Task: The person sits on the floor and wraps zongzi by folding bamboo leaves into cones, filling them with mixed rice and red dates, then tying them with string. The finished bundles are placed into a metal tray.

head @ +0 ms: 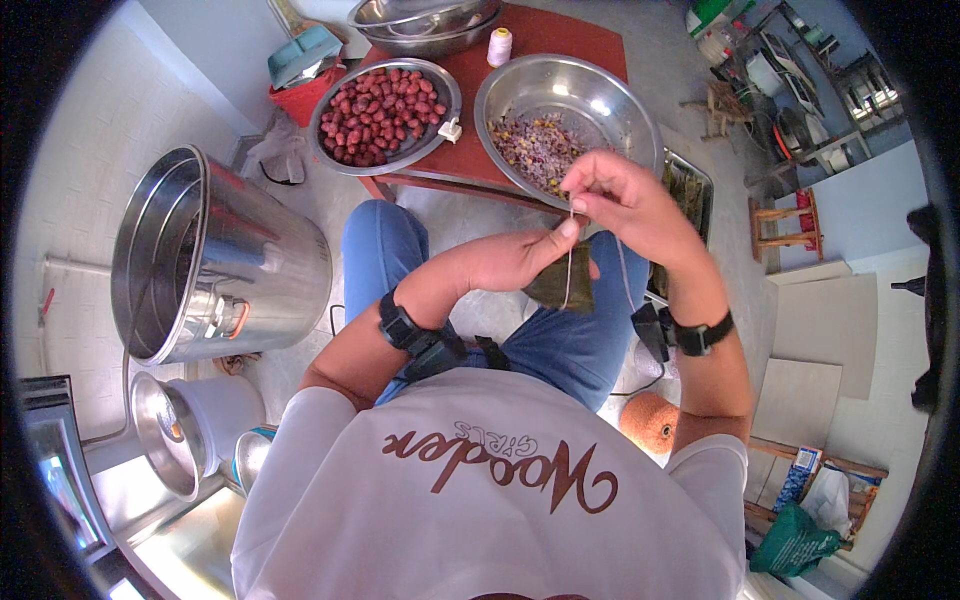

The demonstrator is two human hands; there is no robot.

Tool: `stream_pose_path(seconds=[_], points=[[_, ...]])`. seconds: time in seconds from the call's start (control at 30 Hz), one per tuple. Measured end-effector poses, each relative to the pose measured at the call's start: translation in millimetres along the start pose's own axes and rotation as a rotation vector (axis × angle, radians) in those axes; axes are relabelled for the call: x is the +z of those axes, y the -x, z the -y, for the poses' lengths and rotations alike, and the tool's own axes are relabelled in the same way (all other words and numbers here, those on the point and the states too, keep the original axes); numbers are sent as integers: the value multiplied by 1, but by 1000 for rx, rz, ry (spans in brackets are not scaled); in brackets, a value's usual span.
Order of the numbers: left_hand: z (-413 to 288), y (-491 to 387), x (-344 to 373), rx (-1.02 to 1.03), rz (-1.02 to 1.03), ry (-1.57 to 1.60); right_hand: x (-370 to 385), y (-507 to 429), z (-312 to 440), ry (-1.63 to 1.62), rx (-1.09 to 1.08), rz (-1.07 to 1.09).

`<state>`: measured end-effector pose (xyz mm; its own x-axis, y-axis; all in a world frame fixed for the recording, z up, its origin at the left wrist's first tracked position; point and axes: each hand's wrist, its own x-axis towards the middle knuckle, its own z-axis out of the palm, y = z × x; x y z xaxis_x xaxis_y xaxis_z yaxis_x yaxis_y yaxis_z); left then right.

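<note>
My left hand [525, 259] holds a leaf-wrapped rice dumpling [576, 281] over my lap, the thumb lying on its upper part. A pale string [568, 279] runs down the dumpling's face. Just above, my right hand [619, 191] pinches this string between thumb and fingertips. Another length of string [624, 270] hangs from the right hand toward the right wrist strap. Beyond the hands stands a wide steel basin [630, 94] with a mix of purplish grains and yellow bits [536, 146]. The underside of the dumpling is hidden.
On the red table [442, 159] sit a bowl of red dates [382, 116], a spool of white thread [499, 47] and stacked steel basins [420, 30]. A tall steel pot [262, 255] stands at left. Right of my legs are a tray of leaves [694, 195] and an orange twine spool [649, 422].
</note>
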<state>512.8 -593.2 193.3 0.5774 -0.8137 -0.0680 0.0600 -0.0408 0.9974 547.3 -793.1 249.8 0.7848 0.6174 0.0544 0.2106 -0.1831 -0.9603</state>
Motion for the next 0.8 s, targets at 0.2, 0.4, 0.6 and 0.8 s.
stream_pose_path(seconds=[0.2, 0.4, 0.6, 0.8], points=[[-6, 25, -36, 95, -362, -341, 44, 21, -67, 132, 328, -293], [20, 13, -60, 159, -614, -671, 94, 52, -2, 502, -90, -81], [15, -1, -8, 251, -369, -381, 26, -3, -11, 380, -23, -185], [8, 18, -56, 124, -723, -199, 94, 15, -46, 350, 228, -214]])
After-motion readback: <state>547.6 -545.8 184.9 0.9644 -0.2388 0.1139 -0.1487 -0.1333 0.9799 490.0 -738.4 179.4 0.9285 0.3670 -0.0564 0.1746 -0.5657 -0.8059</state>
